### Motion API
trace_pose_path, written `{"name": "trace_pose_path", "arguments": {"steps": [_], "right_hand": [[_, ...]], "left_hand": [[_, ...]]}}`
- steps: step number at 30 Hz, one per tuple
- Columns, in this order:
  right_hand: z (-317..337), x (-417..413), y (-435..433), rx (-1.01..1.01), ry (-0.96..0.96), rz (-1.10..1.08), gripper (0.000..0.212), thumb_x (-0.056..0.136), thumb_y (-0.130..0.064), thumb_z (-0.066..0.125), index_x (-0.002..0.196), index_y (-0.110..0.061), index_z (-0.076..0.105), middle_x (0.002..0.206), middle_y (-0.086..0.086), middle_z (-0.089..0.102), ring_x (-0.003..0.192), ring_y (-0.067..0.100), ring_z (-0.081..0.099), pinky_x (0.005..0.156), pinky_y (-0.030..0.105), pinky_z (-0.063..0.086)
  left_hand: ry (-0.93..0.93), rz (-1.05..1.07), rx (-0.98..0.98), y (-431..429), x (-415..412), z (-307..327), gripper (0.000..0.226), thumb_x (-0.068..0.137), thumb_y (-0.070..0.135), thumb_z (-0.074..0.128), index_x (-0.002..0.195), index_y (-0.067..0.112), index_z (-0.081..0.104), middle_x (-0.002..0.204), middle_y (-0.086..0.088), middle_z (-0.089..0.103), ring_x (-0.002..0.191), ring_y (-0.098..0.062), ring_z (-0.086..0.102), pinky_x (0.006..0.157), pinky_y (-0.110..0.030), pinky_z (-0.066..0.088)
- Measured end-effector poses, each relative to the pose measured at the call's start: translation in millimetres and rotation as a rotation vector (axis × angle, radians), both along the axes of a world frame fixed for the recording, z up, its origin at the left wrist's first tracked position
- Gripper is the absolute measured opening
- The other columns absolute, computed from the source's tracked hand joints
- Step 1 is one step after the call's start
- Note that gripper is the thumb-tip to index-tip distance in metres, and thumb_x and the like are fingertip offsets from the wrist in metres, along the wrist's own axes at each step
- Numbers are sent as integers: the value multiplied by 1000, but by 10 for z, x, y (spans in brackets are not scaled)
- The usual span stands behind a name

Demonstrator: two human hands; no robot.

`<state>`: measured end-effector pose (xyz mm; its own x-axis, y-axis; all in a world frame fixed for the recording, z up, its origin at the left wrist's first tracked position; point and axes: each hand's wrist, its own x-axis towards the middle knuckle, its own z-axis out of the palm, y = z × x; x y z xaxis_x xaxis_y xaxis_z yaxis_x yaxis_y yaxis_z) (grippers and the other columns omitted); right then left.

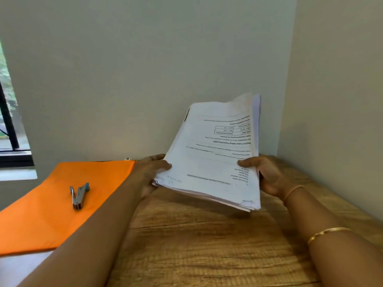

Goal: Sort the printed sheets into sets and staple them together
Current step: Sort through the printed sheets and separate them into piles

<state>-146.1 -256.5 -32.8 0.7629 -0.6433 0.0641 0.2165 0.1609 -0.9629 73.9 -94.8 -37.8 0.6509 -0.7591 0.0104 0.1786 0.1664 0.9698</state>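
A thick stack of printed sheets (215, 162) is held up in the air above the wooden bench (196, 245), near the corner where two pale walls meet. The stack is tilted, with its far end lifted higher than its near end. The print on the top sheet is seen upside down. The left side of the stack is gripped by the left hand (148, 172), and the right side by the right hand (269, 177). The fingers of both hands are closed round the stack's edges, with each thumb laid on the top sheet. An orange folder (51, 214) is laid flat at the left. A stapler (78, 196) is set on the folder, well apart from the stack, and is opened in a V shape. A gold bangle (327, 233) is worn on the right arm.
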Motion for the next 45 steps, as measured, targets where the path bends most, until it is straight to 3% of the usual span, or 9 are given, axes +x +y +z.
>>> {"name": "trace_pose_path", "arguments": {"steps": [5,9,12,21,26,29,36,41,45], "right_hand": [[4,-31,-22,-49,71,49,25,88,7,46,100,-10,59,88,10,74,72,27,72,61,36,60],[26,11,31,-167,20,-1,27,88,9,47,96,-14,59,90,9,72,77,25,70,67,35,60],[13,100,83,-355,70,-154,28,88,4,54,97,-22,57,105,8,66,87,21,64,78,32,54],[54,311,252,-660,-206,-643,34,91,-5,55,115,-25,44,98,-18,56,88,0,57,81,25,49],[-71,307,190,-647,-73,-529,29,92,-8,56,114,-26,50,104,-9,62,99,15,61,90,34,51],[-160,286,137,-593,67,-398,25,92,-10,57,113,-24,53,113,3,63,107,23,60,96,43,49],[-22,268,167,-571,-65,-412,24,93,-8,55,113,-20,56,110,1,64,102,18,61,91,34,49],[-176,239,100,-519,207,-274,24,94,-15,56,117,-11,59,118,11,64,105,25,62,97,41,49],[-156,242,110,-573,181,-330,17,94,-13,54,111,-16,58,115,9,65,105,26,62,95,43,49]], "left_hand": [[-214,-167,278,43,-130,8,30,82,-8,50,107,5,59,105,-19,67,94,-35,65,73,-37,56],[-176,-125,122,11,-136,-55,36,84,1,63,119,6,54,107,-15,68,96,-34,66,78,-44,56],[-397,41,64,-36,-225,-107,36,88,9,63,119,16,46,111,-4,61,98,-26,63,79,-41,55],[-811,377,-248,-152,-436,-108,28,94,6,52,113,20,37,96,18,50,86,5,53,69,-7,46],[-866,315,-112,-175,-380,-271,28,93,5,53,117,8,37,109,2,53,96,-12,56,77,-20,47],[-819,285,-34,-158,-352,-308,29,95,7,51,120,6,36,111,0,50,101,-13,51,67,-7,43],[-896,360,-104,-124,-311,-214,30,94,7,51,119,2,35,109,-1,52,96,-20,60,66,-22,54],[-885,324,81,-114,-279,-250,34,95,7,50,125,-1,35,107,-4,48,85,-9,45,51,-3,39],[-885,239,50,-58,-260,-213,37,95,9,52,128,5,37,115,-3,51,91,-5,50,62,-1,41]]}}
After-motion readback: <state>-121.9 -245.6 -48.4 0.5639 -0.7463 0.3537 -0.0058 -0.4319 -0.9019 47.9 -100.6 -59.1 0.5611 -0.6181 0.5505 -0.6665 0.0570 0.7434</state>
